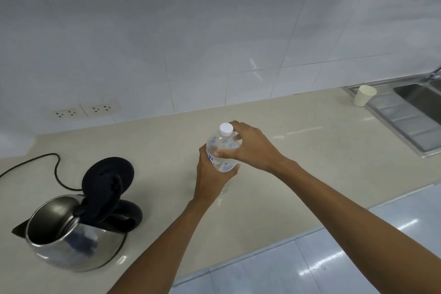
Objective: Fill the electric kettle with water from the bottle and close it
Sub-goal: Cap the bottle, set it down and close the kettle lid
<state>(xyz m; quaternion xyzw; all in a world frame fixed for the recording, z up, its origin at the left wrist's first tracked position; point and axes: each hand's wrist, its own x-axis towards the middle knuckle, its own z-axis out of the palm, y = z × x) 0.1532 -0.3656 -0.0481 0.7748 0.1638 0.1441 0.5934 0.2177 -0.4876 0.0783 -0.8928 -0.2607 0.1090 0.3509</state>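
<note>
A clear plastic water bottle [223, 148] with a white cap [226, 128] stands upright on the beige counter [310, 162], the cap still on. My left hand [210, 176] wraps around the bottle's body from below. My right hand [248, 148] grips its shoulder, a fingertip touching the cap's side. The steel electric kettle [71, 241] sits at the lower left, its black lid [107, 184] swung up and open, the inside dark. Its black handle points right towards my left forearm.
The kettle's black cord [47, 164] trails left across the counter. Two wall sockets [86, 110] sit low on the tiled wall. A white paper cup [364, 95] stands by the steel sink [415, 107] at the far right. The counter edge drops to a tiled floor.
</note>
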